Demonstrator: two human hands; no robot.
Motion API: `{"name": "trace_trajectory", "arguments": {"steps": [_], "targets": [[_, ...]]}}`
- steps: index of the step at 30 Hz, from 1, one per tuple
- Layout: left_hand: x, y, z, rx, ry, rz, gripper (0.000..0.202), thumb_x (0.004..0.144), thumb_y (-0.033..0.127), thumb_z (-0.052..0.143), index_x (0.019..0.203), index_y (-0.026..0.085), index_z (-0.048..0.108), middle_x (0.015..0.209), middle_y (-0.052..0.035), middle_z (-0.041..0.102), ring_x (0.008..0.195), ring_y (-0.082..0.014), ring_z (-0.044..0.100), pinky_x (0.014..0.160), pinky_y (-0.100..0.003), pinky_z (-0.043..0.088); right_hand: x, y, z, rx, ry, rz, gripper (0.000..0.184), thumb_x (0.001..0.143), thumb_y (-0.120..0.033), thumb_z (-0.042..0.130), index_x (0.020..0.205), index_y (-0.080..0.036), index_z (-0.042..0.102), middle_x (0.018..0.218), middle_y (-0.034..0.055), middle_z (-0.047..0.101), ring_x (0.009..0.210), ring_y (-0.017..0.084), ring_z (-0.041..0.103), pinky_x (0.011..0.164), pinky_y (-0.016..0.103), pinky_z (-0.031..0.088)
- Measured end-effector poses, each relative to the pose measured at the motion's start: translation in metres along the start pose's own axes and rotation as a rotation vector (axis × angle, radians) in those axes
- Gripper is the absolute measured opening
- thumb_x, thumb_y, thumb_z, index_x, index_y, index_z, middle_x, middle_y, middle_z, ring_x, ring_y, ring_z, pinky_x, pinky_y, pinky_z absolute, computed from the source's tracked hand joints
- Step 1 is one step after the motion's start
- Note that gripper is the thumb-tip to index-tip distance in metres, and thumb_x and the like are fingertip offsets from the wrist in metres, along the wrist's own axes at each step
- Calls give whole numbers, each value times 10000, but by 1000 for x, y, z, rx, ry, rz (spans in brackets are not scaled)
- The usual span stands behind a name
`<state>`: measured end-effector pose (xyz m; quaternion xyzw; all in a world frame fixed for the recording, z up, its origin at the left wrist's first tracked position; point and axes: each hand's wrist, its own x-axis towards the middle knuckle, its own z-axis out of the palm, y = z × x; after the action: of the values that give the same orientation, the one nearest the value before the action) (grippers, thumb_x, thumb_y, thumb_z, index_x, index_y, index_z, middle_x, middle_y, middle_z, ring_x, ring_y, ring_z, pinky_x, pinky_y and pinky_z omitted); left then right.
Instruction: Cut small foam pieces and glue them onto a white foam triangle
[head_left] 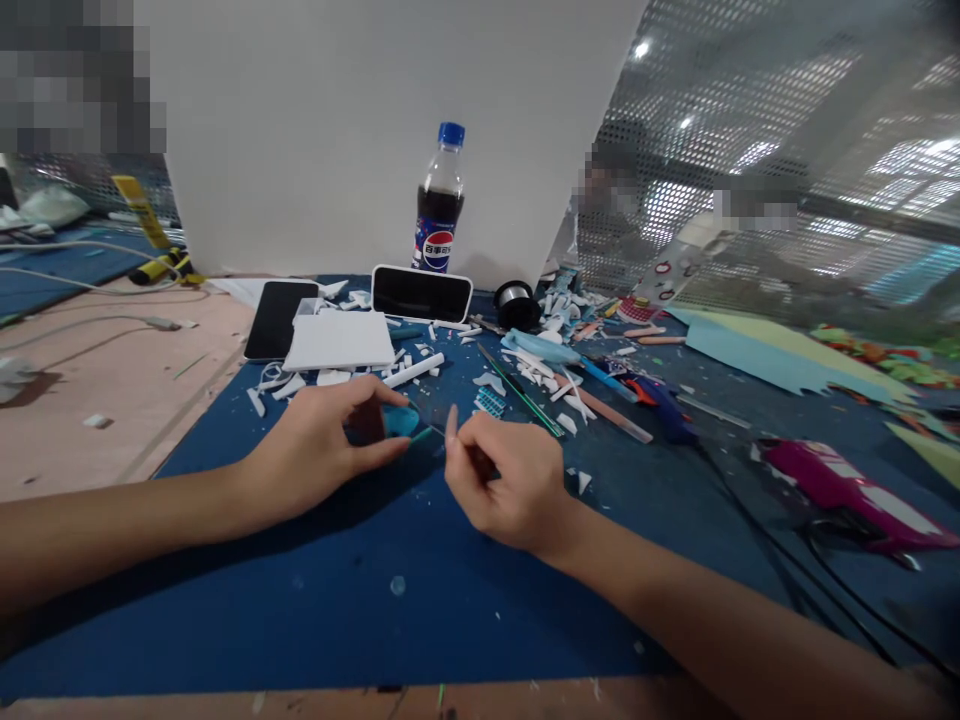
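My left hand (322,430) pinches a small, light-blue curved piece (401,420) between thumb and fingertips, a little above the blue mat (315,610). A darker teal edge shows by the thumb tip. To its right, my right hand (510,475) is closed in a pinch, its fingertips pointing at the blue piece. A faint thin line seems to run between the hands; blur hides what the right fingers hold. Just beyond the right hand lies a small blue gridded piece (490,402). White foam scraps are scattered behind both hands.
Behind stand a cola bottle (439,215), a propped phone (421,295) and a wire spool (516,304). A white block (339,340) lies beside a dark tablet-like device (279,320). Rightward are a blue glue gun (664,405), a magenta tool (847,490) and black cables.
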<state>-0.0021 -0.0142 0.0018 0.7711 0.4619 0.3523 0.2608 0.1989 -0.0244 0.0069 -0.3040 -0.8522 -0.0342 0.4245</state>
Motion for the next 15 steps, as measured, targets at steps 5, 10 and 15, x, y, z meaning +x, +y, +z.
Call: {"name": "trace_trajectory", "arguments": {"steps": [5, 10, 15], "targets": [[8, 0, -1, -298, -57, -183, 304, 803, 452, 610, 915, 169, 602, 681, -10, 656, 593, -139, 630, 558, -251, 530, 1, 12, 0, -60, 5, 108, 255, 867, -133, 436, 625, -192, 382, 487, -68, 348, 382, 52, 318, 431, 202, 254], [9, -4, 2, -568, -34, -256, 395, 895, 529, 444, 816, 157, 553, 781, -88, 699, 583, -156, 659, 532, -272, 555, 2, 24, 6, -268, -310, 151, 341, 947, -284, 401, 636, -172, 486, 481, -32, 398, 432, 94, 353, 449, 245, 203], [9, -5, 2, -740, -89, -281, 448, 876, 548, 471, 775, 128, 589, 694, -73, 676, 531, -144, 625, 515, -262, 532, 6, 18, 2, -194, -429, 213, 382, 912, -472, 448, 706, -161, 531, 540, -5, 480, 475, 120, 430, 443, 244, 258]]}}
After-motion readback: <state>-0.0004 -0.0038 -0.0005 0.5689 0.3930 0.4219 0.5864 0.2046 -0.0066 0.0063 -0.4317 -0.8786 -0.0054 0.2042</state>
